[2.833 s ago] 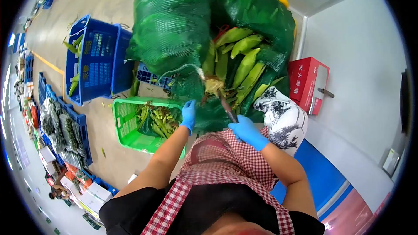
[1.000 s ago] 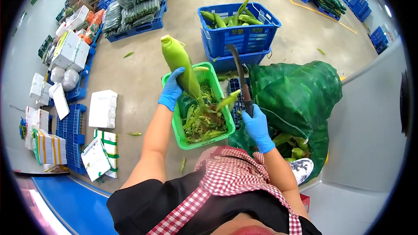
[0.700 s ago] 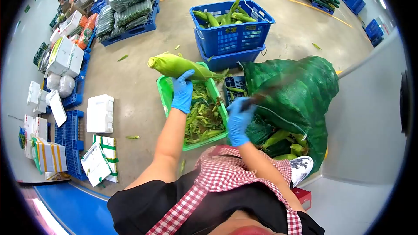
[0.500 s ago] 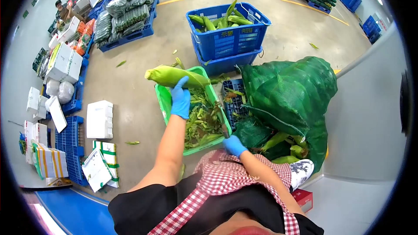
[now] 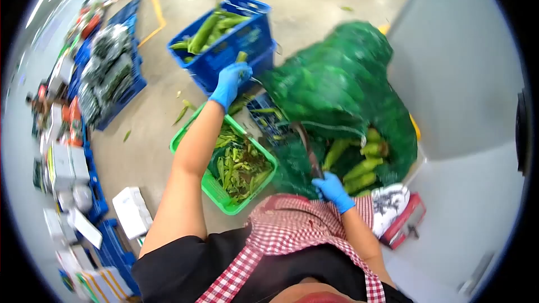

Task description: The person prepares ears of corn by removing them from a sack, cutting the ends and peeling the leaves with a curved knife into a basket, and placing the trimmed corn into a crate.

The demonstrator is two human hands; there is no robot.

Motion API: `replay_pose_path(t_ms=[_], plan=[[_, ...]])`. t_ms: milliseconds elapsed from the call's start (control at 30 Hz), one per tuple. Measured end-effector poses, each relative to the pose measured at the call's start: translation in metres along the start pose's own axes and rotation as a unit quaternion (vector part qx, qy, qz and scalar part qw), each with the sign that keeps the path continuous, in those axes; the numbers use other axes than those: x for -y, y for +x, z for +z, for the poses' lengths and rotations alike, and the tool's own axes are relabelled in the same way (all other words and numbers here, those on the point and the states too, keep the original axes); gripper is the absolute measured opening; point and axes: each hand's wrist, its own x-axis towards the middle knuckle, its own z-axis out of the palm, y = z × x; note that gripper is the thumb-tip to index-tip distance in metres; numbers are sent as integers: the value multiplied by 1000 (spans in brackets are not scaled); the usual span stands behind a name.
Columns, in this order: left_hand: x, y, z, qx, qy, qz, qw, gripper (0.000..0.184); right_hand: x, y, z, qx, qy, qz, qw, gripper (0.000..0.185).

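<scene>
My left hand, blue-gloved, is closed beside the near side of the blue crate. A green tip of an ear of corn pokes out past its fingers; the rest of the ear is hidden. Several husked green ears lie in that crate. Also gloved in blue, my right hand grips a knife with a long dark blade, pointing away over the green mesh sack. Below my left forearm sits a green crate with husk scraps inside.
A large green mesh sack bulges at the right, with ears of corn showing at its mouth. A dark blue crate lies beside it. A grey wall stands at the right. Pallets with bagged vegetables line the left.
My left hand has carried the ear of corn from above the green crate to the blue crate. My right hand and knife have shifted right, and the view has turned.
</scene>
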Motion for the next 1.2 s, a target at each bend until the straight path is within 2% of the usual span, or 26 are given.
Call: replay_pose_path(t_ms=[33, 100, 133, 167, 200, 267, 300, 333, 367, 400, 433, 467, 500, 533, 567, 600, 667, 767, 800, 867, 967, 1000, 1033, 1067, 1133, 1200], plan=[[26, -22, 26, 20, 12, -38, 999, 19, -12, -4, -20, -20, -10, -40, 999, 18], [98, -21, 4, 58, 40, -92, 993, 25, -20, -20, -63, -115, 29, -124, 985, 18], [116, -31, -4, 14, 110, -104, 988, 26, -19, -30, -85, -163, 74, -116, 977, 17], [145, -34, -28, 8, 142, -76, 987, 27, -18, -39, -109, -209, 115, -114, 964, 16], [184, -24, -72, -29, 158, -119, 980, 27, -22, -44, -134, -245, 148, -118, 951, 16], [192, -48, -104, -4, 198, -342, 919, 30, -30, -46, -179, -305, 182, -128, 926, 14], [188, -59, -98, 39, 400, -344, 849, 36, -35, -43, -196, -330, 186, -130, 916, 14], [231, -46, -165, 173, 666, -198, 698, 41, -35, -41, -211, -330, 213, -122, 911, 13], [211, -59, -105, 190, 824, -259, 466, 41, -46, -36, -228, -339, 222, -123, 906, 12], [230, -63, -80, 220, 827, -215, 471, 39, -59, -21, -235, -359, 252, -127, 890, 12], [268, -56, -70, 218, 800, -273, 488, 39, -74, -2, -241, -376, 282, -133, 873, 13], [285, -58, -14, 258, 767, -306, 502, 42, -90, 17, -245, -428, 263, -106, 858, 13], [334, -63, -3, 319, 602, -244, 690, 46, -75, 18, -244, -430, 331, -71, 837, 14], [366, -68, 51, 293, 577, -270, 713, 53, -72, 18, -244, -416, 377, -71, 824, 15], [414, -67, 80, 302, 499, -256, 771, 64, -73, 17, -245, -404, 423, -71, 808, 15], [443, -64, 129, 330, 551, -180, 745, 76, -77, 15, -244, -401, 425, -57, 809, 15], [519, -52, 193, 299, 571, -94, 759, 94, -79, 12, -240, -389, 435, -34, 811, 14], [589, -41, 256, 87, 688, -110, 712, 98, -83, 14, -214, -403, 412, 20, 817, 12], [597, -37, 261, 79, 677, -123, 721, 98, -91, 14, -203, -391, 387, 42, 834, 13], [581, -27, 272, 56, 655, -149, 739, 99, -101, 16, -187, -372, 358, 72, 853, 15], [507, -38, 274, 225, 559, -239, 762, 91, -104, 17, -177, -370, 363, 68, 852, 15], [509, -37, 252, 282, 607, -248, 701, 84, -98, 18, -178, -379, 368, 43, 848, 14], [483, -52, 232, 314, 556, -273, 720, 79, -102, 23, -176, -384, 367, 3, 847, 9], [457, -67, 212, 342, 502, -302, 735, 74, -96, 25, -174, -398, 328, -31, 856, 9], [391, -97, 169, 386, 419, -291, 768, 68, -82, 32, -171, -438, 226, -95, 865, 10], [323, -117, 117, 345, 470, -234, 778, 67, -87, 50, -156, -466, 59, -158, 868, 13]])
